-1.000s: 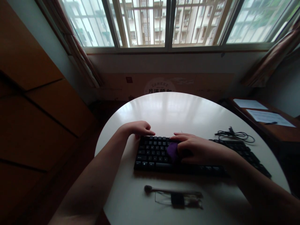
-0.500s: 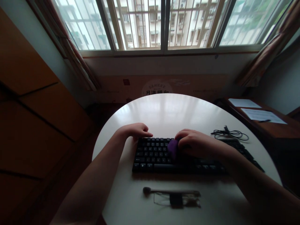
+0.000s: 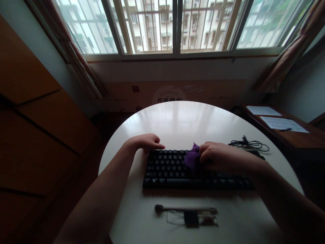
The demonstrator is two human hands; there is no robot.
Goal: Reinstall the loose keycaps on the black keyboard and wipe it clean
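A black keyboard (image 3: 165,166) lies on the white round table (image 3: 175,125). At its back left corner is my left hand (image 3: 149,140), fingers curled down at the edge and thumb stretched along the top rim. My right hand (image 3: 218,156) is closed on a purple cloth (image 3: 192,159), which rests against the keys around the middle of the keyboard. Part of the cloth sticks out to the left of my fingers. My right hand and forearm hide much of the keyboard's right side.
Nearer me lie a slim brush (image 3: 186,208) with a dark round head and a small wire tool with a black middle (image 3: 191,219). A coiled black cable (image 3: 250,145) sits behind the keyboard's right end. Papers (image 3: 284,124) and a pen lie on a brown desk at right.
My right hand has drawn its fingers in and bunched the cloth, whose top edge now stands up. It has shifted slightly right over the keys. My left hand stays at the corner.
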